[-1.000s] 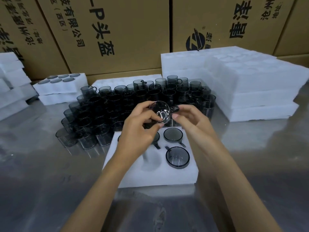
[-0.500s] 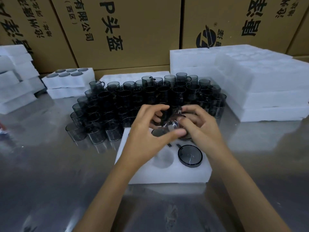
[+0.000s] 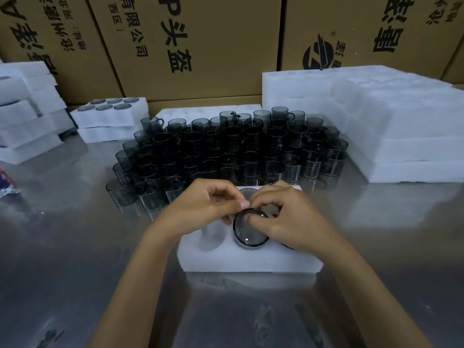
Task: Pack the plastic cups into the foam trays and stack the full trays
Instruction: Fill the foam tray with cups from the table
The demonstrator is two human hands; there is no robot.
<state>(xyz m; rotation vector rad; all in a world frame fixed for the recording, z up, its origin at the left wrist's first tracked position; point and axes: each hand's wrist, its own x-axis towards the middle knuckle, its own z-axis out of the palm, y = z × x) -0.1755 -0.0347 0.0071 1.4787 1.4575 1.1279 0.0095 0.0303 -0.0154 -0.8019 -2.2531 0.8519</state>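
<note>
Cup (image 3: 249, 232), smoky plastic, seated in near-row middle pocket of foam tray (image 3: 251, 262), rim pinched by left hand (image 3: 200, 209) and right hand (image 3: 288, 219); bare steel table (image 3: 75, 247) around tray.

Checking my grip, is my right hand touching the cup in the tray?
Touching: the head view shows the right hand's fingertips on the cup's rim.
</note>
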